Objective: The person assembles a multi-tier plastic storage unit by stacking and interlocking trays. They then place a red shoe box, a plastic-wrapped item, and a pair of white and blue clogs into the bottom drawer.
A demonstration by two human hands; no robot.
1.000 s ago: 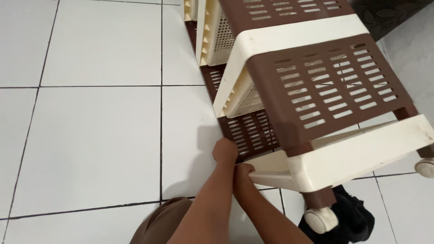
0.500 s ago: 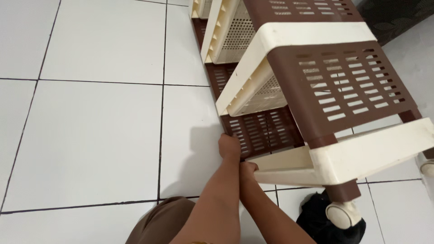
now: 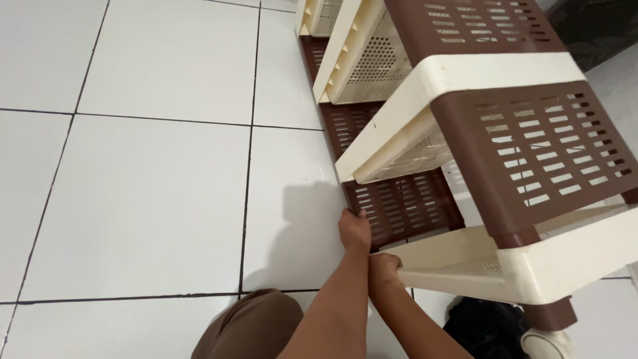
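White floor tiles (image 3: 153, 199) fill the left. The left hand (image 3: 354, 229) presses its fingers closed on the lower edge of the brown slatted side panel (image 3: 405, 206) of a tipped plastic drawer cart (image 3: 531, 133). Just beside it, the right hand (image 3: 384, 267) curls clamped around the cart's cream base frame (image 3: 465, 262). A caster wheel (image 3: 548, 342) shows at lower right.

Cream-framed rack (image 3: 492, 73) with brown slotted panels (image 3: 538, 149) and cream perforated drawers (image 3: 372, 63); white tiled floor (image 3: 153, 193), dark grout.
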